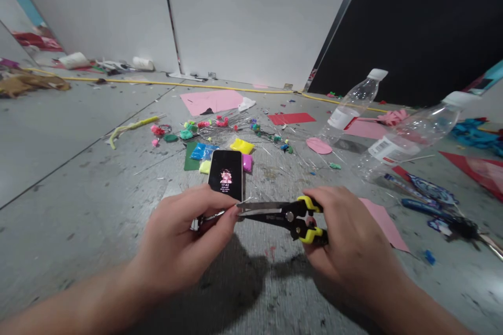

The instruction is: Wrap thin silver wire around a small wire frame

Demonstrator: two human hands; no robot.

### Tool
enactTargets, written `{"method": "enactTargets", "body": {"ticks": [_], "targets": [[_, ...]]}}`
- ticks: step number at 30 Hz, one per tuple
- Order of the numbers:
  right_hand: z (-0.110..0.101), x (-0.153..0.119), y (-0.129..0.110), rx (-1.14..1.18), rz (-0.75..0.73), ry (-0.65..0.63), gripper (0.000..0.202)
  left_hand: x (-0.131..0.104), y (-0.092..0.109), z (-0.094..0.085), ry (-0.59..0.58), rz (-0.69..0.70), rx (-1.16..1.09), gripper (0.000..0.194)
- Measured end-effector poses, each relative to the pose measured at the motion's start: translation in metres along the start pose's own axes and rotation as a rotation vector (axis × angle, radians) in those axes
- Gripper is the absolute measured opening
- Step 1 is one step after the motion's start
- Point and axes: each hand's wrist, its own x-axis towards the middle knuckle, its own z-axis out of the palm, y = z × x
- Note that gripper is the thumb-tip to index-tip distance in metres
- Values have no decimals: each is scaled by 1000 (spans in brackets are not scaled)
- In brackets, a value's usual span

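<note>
My right hand grips black shears by their yellow-and-black handles. The two long narrow blades point left, slightly parted at the tips. My left hand is closed in a pinch, with thumb and forefinger right at the blade tips. A thin silvery strand pokes out by those fingertips; the rest of what they hold is mostly hidden, though something dark and shiny shows under the fingers. Just beyond the left hand lies a phone with its screen lit, propped on small packets of coloured clay.
Clear plastic bottles stand tilted-looking at the right. Thin strands and clay bits litter the floor ahead. Pink paper, a red sheet and a yellow cable lie near the white wall panels.
</note>
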Motion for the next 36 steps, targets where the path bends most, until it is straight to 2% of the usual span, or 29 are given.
{"method": "enactTargets", "body": {"ticks": [5,12,17,22,32,36], "targets": [[1,-1,0,-36,11,-2,45,-2,0,2,17,-37,74,15],[6,-3,3,-61,3,-90,43,-3,-4,3,-35,-45,131,16],[4,-2,0,-134,1,-50,43,1,-2,0,-70,77,217,16],[6,-4,-4,-167,47,-95,38,2,-4,-1,-68,121,292,15],[14,-6,-19,-7,103,-133,24,4,-4,3,-59,-14,309,19],[16,-8,-25,-6,138,-145,19,3,-2,6,-117,-243,190,24]]}}
